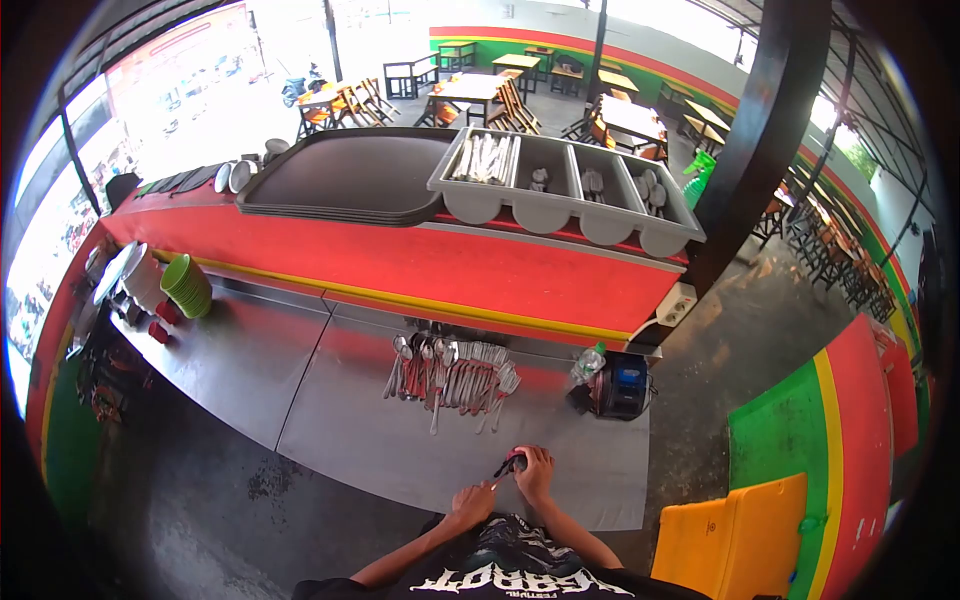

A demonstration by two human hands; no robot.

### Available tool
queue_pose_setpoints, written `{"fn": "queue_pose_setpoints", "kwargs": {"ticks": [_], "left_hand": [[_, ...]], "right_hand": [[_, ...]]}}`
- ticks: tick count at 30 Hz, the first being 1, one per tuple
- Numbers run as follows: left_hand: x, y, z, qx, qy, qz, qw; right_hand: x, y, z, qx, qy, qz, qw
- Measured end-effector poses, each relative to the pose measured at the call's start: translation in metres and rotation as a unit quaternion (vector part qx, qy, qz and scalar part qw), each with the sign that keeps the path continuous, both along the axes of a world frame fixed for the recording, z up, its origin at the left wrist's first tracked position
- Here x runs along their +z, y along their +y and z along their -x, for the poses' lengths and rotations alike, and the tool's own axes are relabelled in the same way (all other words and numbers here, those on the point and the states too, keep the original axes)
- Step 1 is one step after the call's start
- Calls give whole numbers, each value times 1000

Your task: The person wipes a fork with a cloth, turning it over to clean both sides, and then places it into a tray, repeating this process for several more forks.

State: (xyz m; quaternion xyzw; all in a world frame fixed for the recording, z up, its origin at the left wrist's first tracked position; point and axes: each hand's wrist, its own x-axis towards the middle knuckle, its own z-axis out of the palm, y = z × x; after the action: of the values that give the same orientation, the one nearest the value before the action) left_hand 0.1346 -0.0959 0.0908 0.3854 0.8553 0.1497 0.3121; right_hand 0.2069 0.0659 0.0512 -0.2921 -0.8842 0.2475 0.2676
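Close to my body, over the front of the metal counter (390, 455), my two hands meet. My left hand (472, 503) is closed round the lower end of a thin utensil with a pale, shiny piece; I cannot tell its kind. The fingers of my right hand (536, 470) are closed on a small red and dark thing (514, 462) at the utensil's upper end. Beyond the hands lies a row of spoons and forks (455, 378), side by side, some with red handles. Several pieces stick out toward me from its front edge.
A grey cutlery tray (577, 207) with divided compartments stands on the red ledge, beside stacked dark trays (345, 175). A clear bottle (586, 366) and a black device (622, 388) are at the counter's right. Green stacked cups (186, 286) stand left. A dark post (745, 150) rises at right.
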Motion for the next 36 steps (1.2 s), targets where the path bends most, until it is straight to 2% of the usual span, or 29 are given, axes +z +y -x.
{"fn": "queue_pose_setpoints", "kwargs": {"ticks": [8,11,13,15,17,18,20,21,22,24,25,27,30,33,36], "left_hand": [[-2,-7,-1,16,51,-12,999],[0,-11,3,36,58,-31,997],[-17,-12,8,55,39,-45,997],[-31,-11,14,28,45,-51,997],[-28,-3,17,126,-9,-51,991],[-36,0,18,149,23,-81,985],[-105,0,31,119,-109,-277,947],[-122,4,37,110,-113,-321,934],[-131,10,42,104,-115,-367,917],[-116,18,44,184,-147,-286,929],[-94,22,38,208,-154,-257,931],[-49,27,30,260,-158,-202,931],[-90,14,35,308,-267,-167,898],[-85,3,33,288,-343,-91,889],[-81,5,35,273,-330,-89,899]], "right_hand": [[-3,5,2,-16,-4,28,999],[-34,33,8,-11,46,254,966],[-8,51,8,3,41,362,931],[3,60,5,-14,55,257,965],[12,68,8,61,86,301,948],[33,63,13,69,92,290,950],[51,57,23,124,98,290,944],[60,51,29,142,84,307,937],[73,43,33,172,71,275,943],[80,30,39,243,45,215,945],[75,24,41,284,33,186,940],[51,5,41,293,-14,148,944],[13,-5,41,297,-71,135,943],[-4,5,33,302,-111,66,944],[-15,14,37,308,-109,44,944]]}}
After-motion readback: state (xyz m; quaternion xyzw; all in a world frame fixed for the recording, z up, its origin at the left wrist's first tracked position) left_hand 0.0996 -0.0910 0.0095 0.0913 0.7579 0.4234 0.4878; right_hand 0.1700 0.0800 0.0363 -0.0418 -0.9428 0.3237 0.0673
